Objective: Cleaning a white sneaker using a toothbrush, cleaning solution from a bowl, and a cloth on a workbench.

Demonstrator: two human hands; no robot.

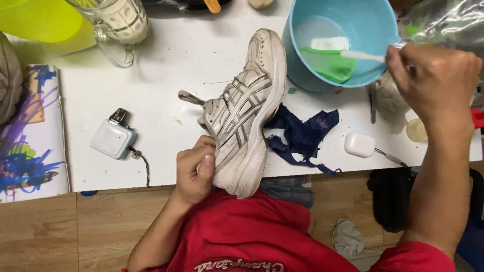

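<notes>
A white and grey sneaker [247, 108] lies on its side on the white table [166, 75], toe toward the far edge. My left hand [194, 168] grips its heel end at the table's near edge. My right hand [431, 83] holds the white handle of a green brush [330, 63], whose head dips into the light blue bucket [348, 27]. A white bar, perhaps soap, sits in the water inside the bucket.
A dark blue rag [302, 133] lies right of the shoe. A small white case with a cord [360, 144] is nearby. A pale blue device [113, 137] sits left. A glass mug [121, 25] stands at the far left, beside a painted board [30, 136].
</notes>
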